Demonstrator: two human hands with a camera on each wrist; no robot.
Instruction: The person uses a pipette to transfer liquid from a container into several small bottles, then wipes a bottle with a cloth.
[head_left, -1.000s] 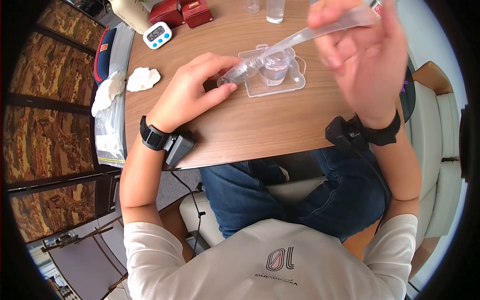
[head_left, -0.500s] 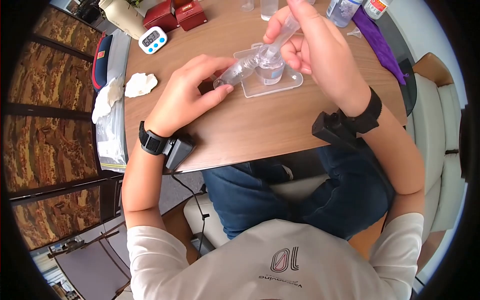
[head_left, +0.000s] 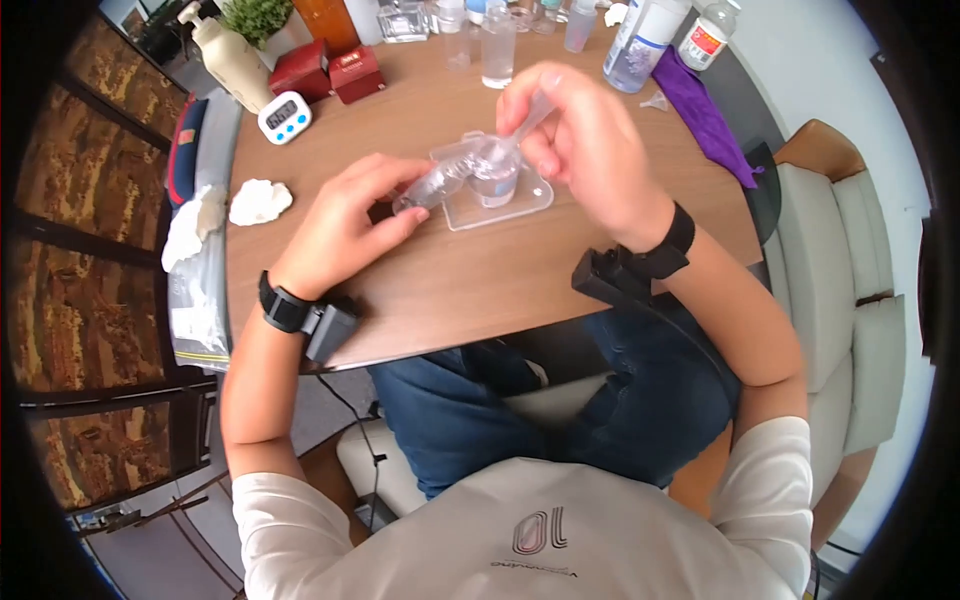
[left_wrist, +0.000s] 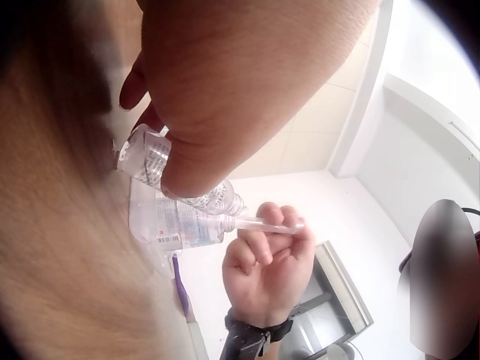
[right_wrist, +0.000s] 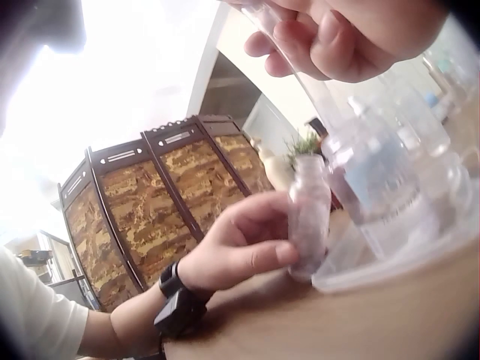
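Observation:
My left hand [head_left: 345, 220] grips a small clear bottle [right_wrist: 307, 225] between thumb and fingers, upright at the table surface. Beside it stands a larger clear jar [head_left: 494, 187] with a printed label, on a flat clear plastic case [head_left: 530, 207]. A translucent plastic dropper [left_wrist: 262, 225] is pinched in my right hand [head_left: 595, 150], above and to the right of the jar. It slants down into the jar's mouth. In the right wrist view, the little bottle's neck [right_wrist: 307, 166] is uncapped.
A white timer [head_left: 286, 118], red boxes [head_left: 356, 73] and a pump bottle [head_left: 225, 55] stand at the back left. Crumpled tissue [head_left: 261, 201] lies on the left. Further back are a glass of clear liquid [head_left: 498, 50], labelled bottles [head_left: 640, 50] and a purple cloth [head_left: 705, 115].
My right hand has come down and left with the dropper, whose lower end went into the jar. My left hand keeps its hold on the small bottle. The head view now takes in more of the table's back.

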